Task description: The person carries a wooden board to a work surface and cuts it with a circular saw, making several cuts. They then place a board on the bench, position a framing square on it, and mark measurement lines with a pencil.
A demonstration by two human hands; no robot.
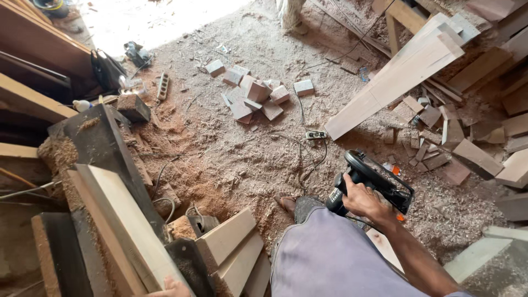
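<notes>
**Saw in 1 hand, board under the other**

The right hand (364,201) is clenched around the black handle of a circular saw (379,184), carried low beside the person's leg above the sawdust-covered floor (242,159). The left hand (171,288) shows only its fingertips at the bottom edge, resting on a pale board (124,220) that leans on the dark machine; its grip cannot be told. This looks like carrying and positioning: before any cut, the board needs steady support and the cable (301,159) kept clear.
</notes>
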